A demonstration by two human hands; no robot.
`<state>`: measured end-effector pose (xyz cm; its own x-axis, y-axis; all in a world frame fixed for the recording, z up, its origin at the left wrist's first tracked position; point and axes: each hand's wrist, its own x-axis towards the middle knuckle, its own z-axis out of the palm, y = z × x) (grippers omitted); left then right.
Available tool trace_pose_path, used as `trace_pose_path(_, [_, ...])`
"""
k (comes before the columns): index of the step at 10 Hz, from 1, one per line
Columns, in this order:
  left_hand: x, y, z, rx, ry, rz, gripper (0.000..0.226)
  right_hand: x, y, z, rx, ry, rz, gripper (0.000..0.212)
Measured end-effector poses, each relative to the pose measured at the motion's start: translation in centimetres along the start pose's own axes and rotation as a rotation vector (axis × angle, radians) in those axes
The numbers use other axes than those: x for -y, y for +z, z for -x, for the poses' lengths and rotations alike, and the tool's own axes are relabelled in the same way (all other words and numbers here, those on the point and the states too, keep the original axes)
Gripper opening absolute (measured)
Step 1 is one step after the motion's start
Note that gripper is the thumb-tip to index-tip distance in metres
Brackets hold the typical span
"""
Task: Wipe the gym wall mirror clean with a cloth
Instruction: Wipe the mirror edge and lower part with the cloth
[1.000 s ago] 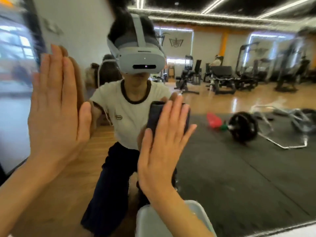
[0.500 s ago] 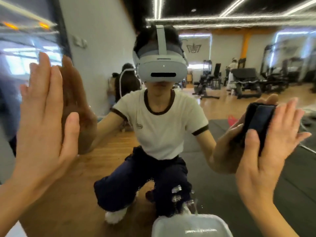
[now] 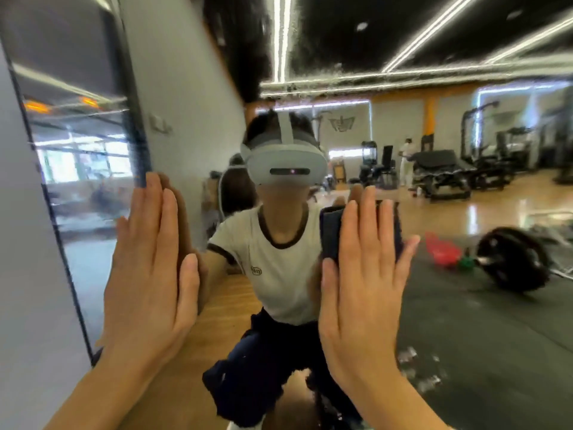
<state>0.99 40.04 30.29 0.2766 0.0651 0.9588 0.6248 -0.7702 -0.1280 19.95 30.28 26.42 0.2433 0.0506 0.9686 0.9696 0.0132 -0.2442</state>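
Left hand lay flat on the mirror, fingers straight and close together, thumb out, right beside the mirror's dark left edge; little room left that way before the wall. Right hand was flat too, fingers slightly spread, pressing a dark cloth against the glass at about chest height of the reflection. Cloth sat mid-mirror, under the fingers. Glass ran wide and open to the right and above. Farther in the reflection: a barbell on dark matting, machines beyond.
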Motion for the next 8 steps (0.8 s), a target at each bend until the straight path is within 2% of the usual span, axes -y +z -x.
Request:
trace_pose_path(1, [-0.1, 0.2, 0.1, 0.001, -0.053, 0.007, 0.066, 4.6, 2.2, 1.4, 0.119, -0.183, 0.043, 0.067])
trace_pose_path(2, [-0.2, 0.3, 0.3, -0.01, -0.015, 0.022, 0.066, 4.3, 2.5, 1.7, 0.197, -0.393, 0.152, 0.072])
trace_pose_path(3, [0.1, 0.3, 0.1, -0.011, -0.01, 0.062, 0.065, 0.2, 0.2, 1.0, 0.168, -0.374, 0.218, 0.074])
trace_pose_path(4, [0.2, 0.4, 0.2, -0.022, 0.0, 0.043, 0.065, -4.5, -2.4, 0.5, 0.079, -0.064, 0.199, 0.066])
trace_pose_path(5, [0.1, 0.5, 0.1, -0.035, 0.006, 0.026, 0.066, -1.9, -1.1, 0.1, -0.04, 0.121, 0.182, 0.065])
trace_pose_path(6, [0.3, 0.5, 0.3, -0.027, 0.006, 0.044, 0.067, 4.5, 2.6, 0.8, 0.052, -0.141, 0.193, 0.077])
trace_pose_path(7, [0.4, 0.5, 0.2, -0.017, 0.02, 0.043, 0.068, 6.0, 3.1, 0.8, 0.193, -0.449, 0.184, 0.07])
trace_pose_path(8, [0.4, 0.3, 0.2, -0.006, 0.014, 0.077, 0.067, 0.7, 0.0, -1.3, 0.195, -0.442, 0.228, 0.065])
